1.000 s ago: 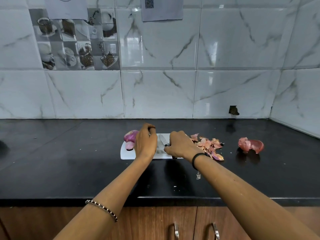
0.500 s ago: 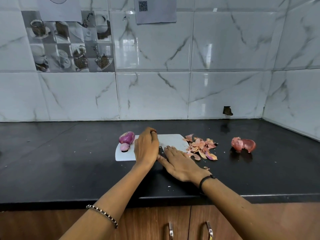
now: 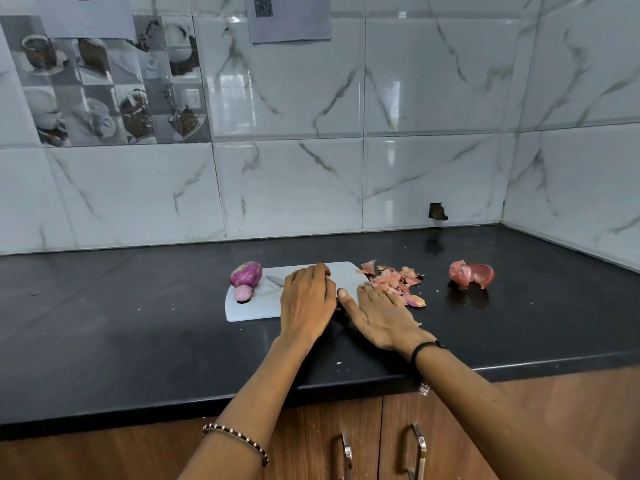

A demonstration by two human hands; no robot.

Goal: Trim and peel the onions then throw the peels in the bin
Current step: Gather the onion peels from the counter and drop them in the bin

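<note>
On the glossy black tabletop (image 3: 138, 341), the left hand (image 3: 306, 303) lies palm-down on the white plastic cutting board (image 3: 252, 311), fingers (image 3: 313, 273) loosely flat and holding nothing. Beside it, the right hand (image 3: 379, 315) rests flat with fingers spread, empty, its fingertips touching the pile of pink papery onion peels (image 3: 394, 282). Just left of the left fingers lie a steel knife blade (image 3: 275, 280) and two peeled purple onions (image 3: 246, 274); a reddish unpeeled onion (image 3: 471, 274) sits well right of the right fingers.

Readable text: none from where I stand. One QR code (image 3: 263, 6) printed on a grey paper sheet (image 3: 291, 20) stuck to the wall tiles; no letters or numbers legible.
</note>
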